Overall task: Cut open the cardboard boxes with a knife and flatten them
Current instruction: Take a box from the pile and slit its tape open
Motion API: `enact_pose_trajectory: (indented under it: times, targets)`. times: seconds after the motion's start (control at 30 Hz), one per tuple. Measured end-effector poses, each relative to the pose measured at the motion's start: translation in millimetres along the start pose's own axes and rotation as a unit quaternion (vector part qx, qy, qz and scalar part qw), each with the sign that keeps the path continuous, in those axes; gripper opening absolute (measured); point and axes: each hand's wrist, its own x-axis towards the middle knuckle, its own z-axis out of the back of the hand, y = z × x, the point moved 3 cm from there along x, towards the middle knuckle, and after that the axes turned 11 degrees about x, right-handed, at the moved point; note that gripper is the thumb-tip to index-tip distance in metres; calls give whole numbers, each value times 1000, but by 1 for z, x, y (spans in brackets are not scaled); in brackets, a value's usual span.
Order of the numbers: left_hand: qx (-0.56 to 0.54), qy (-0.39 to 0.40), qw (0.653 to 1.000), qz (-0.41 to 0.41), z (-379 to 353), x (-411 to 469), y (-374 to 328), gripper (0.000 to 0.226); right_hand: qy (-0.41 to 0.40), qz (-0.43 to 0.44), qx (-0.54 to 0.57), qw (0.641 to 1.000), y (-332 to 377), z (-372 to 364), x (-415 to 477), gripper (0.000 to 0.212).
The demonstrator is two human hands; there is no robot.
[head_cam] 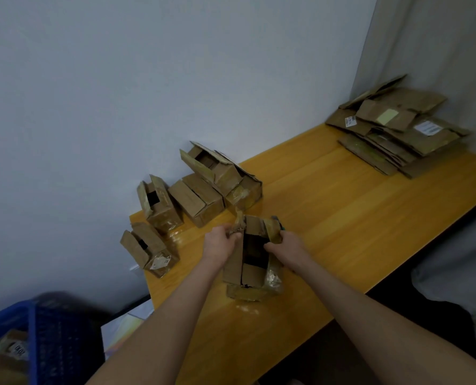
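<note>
A brown cardboard box (pixel 255 276) stands open on the wooden table (pixel 342 207) in front of me, its dark inside showing. My left hand (pixel 223 241) grips the torn, taped flap at the box's far left corner. My right hand (pixel 285 247) grips the right flap, and a small teal object, possibly the knife's handle (pixel 282 227), pokes out just above its fingers. The blade is hidden.
Several opened boxes (pixel 203 187) stand along the wall at the table's left end. A pile of flattened cardboard (pixel 397 129) lies at the far right by a curtain. A blue crate (pixel 37 343) holding a box sits low at the left.
</note>
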Motion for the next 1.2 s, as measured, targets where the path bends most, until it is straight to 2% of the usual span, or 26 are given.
enact_pose_trajectory:
  times: [0.07,0.13,0.17,0.3,0.4,0.53,0.57,0.63,0.7,0.77,0.83,0.9,0.97,1.0,1.03,1.07,1.1,1.13,1.17,1.2]
  targets:
    - [-12,65,998,14,-1,-1,-2,49,-33,0,-26,999,6,5,-1,24]
    - [-34,136,990,28,-4,-5,-6,37,-62,-1,-29,998,10,10,0,29]
    - [-45,148,987,34,-4,-6,-7,29,-69,1,-28,997,13,11,1,32]
    - [-41,87,995,32,-1,-3,-12,13,-41,-14,-45,998,21,10,-4,39]
    - [-2,61,998,19,-2,-3,-10,15,-26,-21,-57,998,21,8,-6,38]
    - [-19,29,999,26,3,-2,-3,11,-16,-9,-27,999,15,7,-2,35]
    - [-29,28,999,31,4,-1,-1,10,-18,0,-17,1000,14,6,-1,41]
    - [-67,25,996,45,3,1,5,10,-20,11,17,1000,13,2,2,66]
    - [-129,15,989,76,2,0,11,17,2,-13,54,998,6,-5,4,94]
    - [-189,8,975,120,2,-5,16,26,48,-68,97,992,0,-11,4,106]
    - [-259,28,952,161,1,-10,21,29,77,-92,123,985,-5,-17,3,101]
    - [-333,101,919,187,-3,-17,24,31,65,-50,55,995,-1,-16,6,82]
    - [-355,139,903,197,-2,-21,27,36,36,5,-43,998,10,-9,10,66]
    - [-334,113,913,203,2,-20,31,44,27,21,-87,996,16,-5,10,63]
    - [-268,55,941,200,9,-16,37,54,20,37,-125,991,21,-1,12,63]
    - [-154,-21,972,178,21,-11,41,67,20,48,-149,987,25,2,13,64]
    - [-35,-99,986,130,32,-6,43,73,29,63,-156,985,28,4,13,66]
    - [56,-164,983,58,42,-4,38,73,42,72,-143,986,28,5,15,68]
    - [113,-195,974,-18,46,0,30,68,53,76,-104,990,27,7,16,68]
    - [149,-182,969,-82,46,5,21,64,52,75,-52,994,25,9,16,64]
